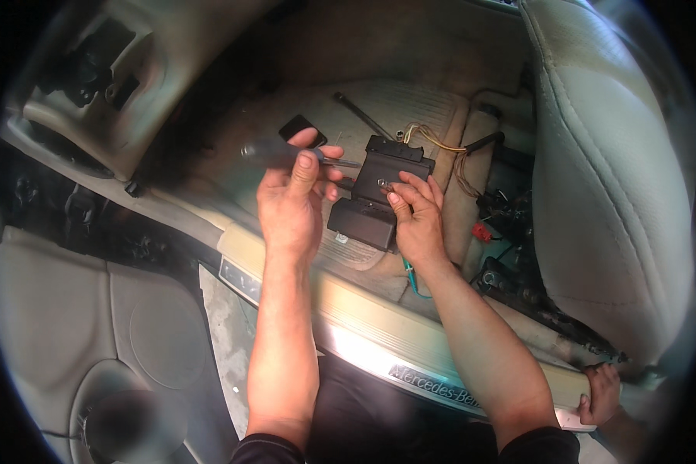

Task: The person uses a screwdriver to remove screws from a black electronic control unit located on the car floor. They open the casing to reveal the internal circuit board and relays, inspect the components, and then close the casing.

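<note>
My left hand grips a dark-handled screwdriver, its metal shaft pointing right toward a black electronic module on the ribbed floor mat. My right hand rests against the module, thumb and fingertips closed on a small metal piece, possibly a fastener. A second dark housing sits just below. Yellowish and dark wires run from the module's top rightward. A green-handled tool or lead lies below my right hand.
A black rod and a dark rectangular object lie beyond my hands. At right are the leather seat and a red connector. The door sill crosses in front; another person's hand grips its right end. A door panel is at left.
</note>
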The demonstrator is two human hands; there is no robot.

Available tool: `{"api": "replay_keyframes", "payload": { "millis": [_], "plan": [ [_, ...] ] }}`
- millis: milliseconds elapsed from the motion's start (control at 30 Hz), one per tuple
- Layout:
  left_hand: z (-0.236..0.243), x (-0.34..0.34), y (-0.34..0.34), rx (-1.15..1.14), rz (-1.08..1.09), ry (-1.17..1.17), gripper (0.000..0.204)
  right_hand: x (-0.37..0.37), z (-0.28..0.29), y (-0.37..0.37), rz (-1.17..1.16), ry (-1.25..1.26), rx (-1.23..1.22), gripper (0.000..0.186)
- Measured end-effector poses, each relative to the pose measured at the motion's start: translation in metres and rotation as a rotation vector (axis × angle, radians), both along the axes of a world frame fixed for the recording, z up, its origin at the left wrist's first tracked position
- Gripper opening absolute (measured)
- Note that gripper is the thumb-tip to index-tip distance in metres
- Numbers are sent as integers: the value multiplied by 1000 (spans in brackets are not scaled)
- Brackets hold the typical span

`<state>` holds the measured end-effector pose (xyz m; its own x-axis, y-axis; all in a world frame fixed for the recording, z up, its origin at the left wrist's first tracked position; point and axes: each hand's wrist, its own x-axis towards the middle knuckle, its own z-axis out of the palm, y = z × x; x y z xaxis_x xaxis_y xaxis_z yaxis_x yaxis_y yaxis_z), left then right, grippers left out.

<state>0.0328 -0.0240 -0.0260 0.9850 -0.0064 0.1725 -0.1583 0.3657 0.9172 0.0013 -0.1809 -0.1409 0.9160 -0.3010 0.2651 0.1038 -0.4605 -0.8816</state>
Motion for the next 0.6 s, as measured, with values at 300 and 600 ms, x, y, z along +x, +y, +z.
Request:
{"api": "replay_keyframes", "payload": {
  "millis": [300, 600],
  "plan": [
    [-10, -8, -10, 42, -80, 80, 34, -2, 2, 3, 16, -39, 68, 16],
    [-7, -4, 24, 68, -394, 119, 31, 1, 0, -6, 74, -47, 137, 17]
  ]
}}
